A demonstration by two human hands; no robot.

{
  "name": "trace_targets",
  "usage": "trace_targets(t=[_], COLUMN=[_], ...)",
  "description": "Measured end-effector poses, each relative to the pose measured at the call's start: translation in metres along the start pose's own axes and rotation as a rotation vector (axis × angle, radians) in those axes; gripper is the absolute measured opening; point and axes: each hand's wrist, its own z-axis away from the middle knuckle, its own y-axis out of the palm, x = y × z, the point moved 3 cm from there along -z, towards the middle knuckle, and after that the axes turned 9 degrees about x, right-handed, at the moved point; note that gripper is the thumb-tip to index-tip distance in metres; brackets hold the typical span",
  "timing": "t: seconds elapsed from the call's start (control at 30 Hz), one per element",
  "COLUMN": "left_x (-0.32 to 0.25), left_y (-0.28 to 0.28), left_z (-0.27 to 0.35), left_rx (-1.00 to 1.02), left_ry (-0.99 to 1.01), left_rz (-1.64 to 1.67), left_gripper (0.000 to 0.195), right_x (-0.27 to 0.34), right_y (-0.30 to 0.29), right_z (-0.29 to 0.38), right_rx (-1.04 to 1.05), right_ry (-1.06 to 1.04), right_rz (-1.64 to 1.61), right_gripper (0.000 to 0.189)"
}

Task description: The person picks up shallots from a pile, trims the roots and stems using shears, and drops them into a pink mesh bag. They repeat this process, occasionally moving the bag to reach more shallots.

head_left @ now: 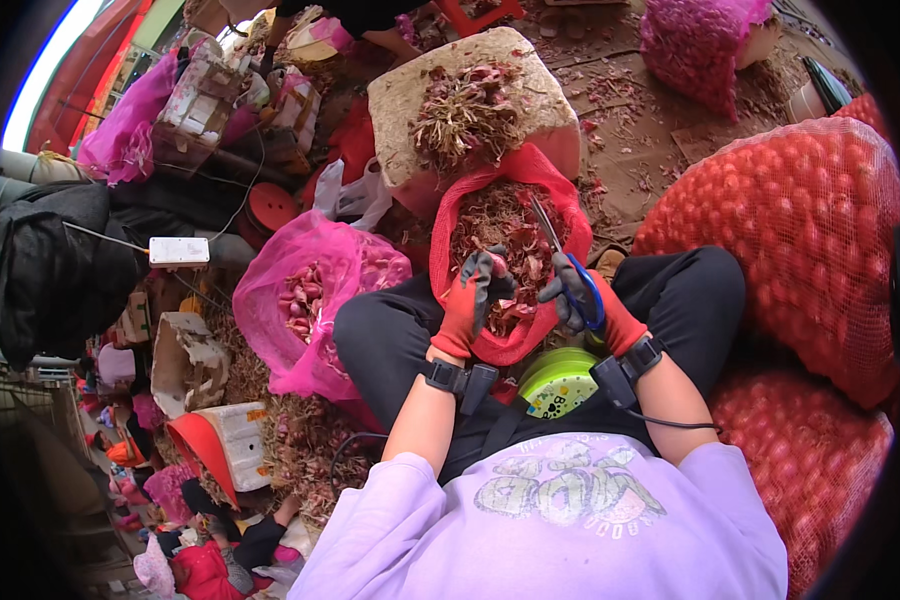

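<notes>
My left hand (478, 289), in a red glove with a dark grey palm, holds a shallot (497, 264) whose lower part is hidden by the fingers. In my right hand (586, 300), gloved alike, are blue-handled scissors (589, 294). Their metal blades point up and away, apart from the shallot. Below both hands sits a red mesh bag (450, 217), its mouth spread wide and full of dry stems and skins (495, 210). To the left, a pink mesh bag (270, 300) holds loose shallots (300, 304).
A foam block (397, 120) bearing a bundle of dried shallots (469, 116) stands beyond the bag. Large filled red mesh sacks (780, 225) crowd the right side. Between my legs is a green round stool (559, 382). Another person (210, 555) sits at lower left.
</notes>
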Motion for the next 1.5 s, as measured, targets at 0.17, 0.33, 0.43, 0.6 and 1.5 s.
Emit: trace_targets(t=[0.17,0.33,0.43,0.6,1.5], left_x=[-0.003,-0.004,0.000,0.005,0.011], left_y=[-0.011,-0.022,-0.028,-0.034,-0.021], left_z=[-0.001,-0.003,-0.005,-0.007,-0.006], left_rx=[-0.034,-0.226,-0.214,-0.215,-0.117], left_ry=[-0.108,0.044,0.084,0.143,0.031], left_rz=[0.220,0.266,0.280,0.243,0.273], left_gripper=[0.034,0.020,0.019,0.022,0.033], right_x=[-0.004,-0.008,-0.014,-0.010,-0.002], right_y=[0.012,0.024,0.021,0.022,0.021], right_z=[0.006,0.017,0.013,0.013,0.017], right_rx=[0.006,0.099,0.031,0.032,-0.190], right_ry=[-0.127,0.036,-0.040,-0.079,-0.224], right_rz=[0.049,0.257,0.409,0.634,1.007], right_gripper=[0.058,0.042,0.045,0.048,0.046])
